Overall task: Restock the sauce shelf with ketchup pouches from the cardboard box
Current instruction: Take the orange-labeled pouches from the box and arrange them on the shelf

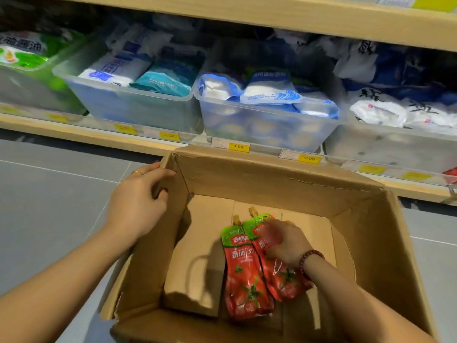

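Cardboard box (284,179), L hand (141,201) gripping its rim, R hand (289,241) pinching right ketchup pouch (284,280)

A shop: across the upper frame, a shelf (74,134) carries yellow price tags (238,147) under clear bins (267,129) of packaged goods.

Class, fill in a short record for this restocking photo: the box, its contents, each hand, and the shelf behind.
Box: cardboard box, open on top
Contents: left pouch and right pouch of ketchup, overlapping
Left hand: grips the box's left flap
Right hand: rests on right pouch; grip blurred
Shelf: clear bins of white and blue packets; yellow price tags
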The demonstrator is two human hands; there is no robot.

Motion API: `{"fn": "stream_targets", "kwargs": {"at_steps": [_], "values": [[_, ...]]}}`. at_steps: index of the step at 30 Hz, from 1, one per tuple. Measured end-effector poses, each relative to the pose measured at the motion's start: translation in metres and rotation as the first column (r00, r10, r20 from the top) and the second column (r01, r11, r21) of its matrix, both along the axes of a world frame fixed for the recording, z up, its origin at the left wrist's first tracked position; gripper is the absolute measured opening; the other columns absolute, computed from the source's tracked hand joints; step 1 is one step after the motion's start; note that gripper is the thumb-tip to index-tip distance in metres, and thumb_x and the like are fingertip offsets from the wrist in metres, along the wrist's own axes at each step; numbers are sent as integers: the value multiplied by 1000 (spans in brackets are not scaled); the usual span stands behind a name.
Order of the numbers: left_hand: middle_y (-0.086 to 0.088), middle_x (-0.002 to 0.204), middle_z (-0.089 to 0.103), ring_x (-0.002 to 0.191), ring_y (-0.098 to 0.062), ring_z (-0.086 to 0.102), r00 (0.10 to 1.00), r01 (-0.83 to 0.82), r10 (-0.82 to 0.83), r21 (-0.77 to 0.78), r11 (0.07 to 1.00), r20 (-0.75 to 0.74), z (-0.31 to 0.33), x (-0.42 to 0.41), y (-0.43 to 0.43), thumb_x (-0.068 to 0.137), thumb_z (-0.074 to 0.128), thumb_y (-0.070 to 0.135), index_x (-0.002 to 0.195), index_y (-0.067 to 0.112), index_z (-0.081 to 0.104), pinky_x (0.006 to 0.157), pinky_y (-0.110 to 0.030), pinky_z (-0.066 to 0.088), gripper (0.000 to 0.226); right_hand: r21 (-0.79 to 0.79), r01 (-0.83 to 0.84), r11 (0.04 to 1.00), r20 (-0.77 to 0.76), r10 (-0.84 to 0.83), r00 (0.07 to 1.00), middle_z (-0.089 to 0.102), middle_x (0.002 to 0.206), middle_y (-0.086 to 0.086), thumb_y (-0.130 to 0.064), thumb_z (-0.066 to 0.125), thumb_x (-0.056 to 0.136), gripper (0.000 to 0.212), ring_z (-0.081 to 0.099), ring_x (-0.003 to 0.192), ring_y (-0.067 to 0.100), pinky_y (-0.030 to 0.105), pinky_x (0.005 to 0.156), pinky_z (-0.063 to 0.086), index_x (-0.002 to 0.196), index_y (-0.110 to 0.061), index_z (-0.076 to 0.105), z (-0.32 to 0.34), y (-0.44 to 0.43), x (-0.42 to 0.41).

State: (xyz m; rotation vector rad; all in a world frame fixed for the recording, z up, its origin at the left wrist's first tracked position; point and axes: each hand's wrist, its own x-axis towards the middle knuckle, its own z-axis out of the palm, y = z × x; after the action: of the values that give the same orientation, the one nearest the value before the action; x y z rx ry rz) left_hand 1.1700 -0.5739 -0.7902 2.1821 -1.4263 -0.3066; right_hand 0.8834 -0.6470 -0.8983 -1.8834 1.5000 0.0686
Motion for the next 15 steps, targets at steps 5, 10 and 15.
{"fn": "stream_targets", "kwargs": {"at_steps": [5,10,15], "values": [[0,138,50,120,-27,50,1000,8,-8,1,1000,9,-1,2,0,85,61,11,118,29,62,96,-45,44,37,104,-26,994,53,20,998,51,124,-3,-18,79,61,83,53,110,17,32,89,50,132,-41,41,10,-3,-5],[1,139,50,120,-26,51,1000,5,-5,-4,1000,18,-4,2,0,85,61,13,118,31,61,95,-44,45,37,19,-140,990,129,136,982,47,124,-5,-15,75,68,82,49,109,11,23,84,47,132,-48,37,13,4,-5],[1,142,47,124,-23,48,998,41,-41,-1,999,42,-1,3,3,86,61,16,119,32,62,96,-40,43,36,-254,-112,961,368,203,907,53,115,-16,-18,80,63,81,51,108,2,30,95,46,117,-64,39,44,5,-8]]}}
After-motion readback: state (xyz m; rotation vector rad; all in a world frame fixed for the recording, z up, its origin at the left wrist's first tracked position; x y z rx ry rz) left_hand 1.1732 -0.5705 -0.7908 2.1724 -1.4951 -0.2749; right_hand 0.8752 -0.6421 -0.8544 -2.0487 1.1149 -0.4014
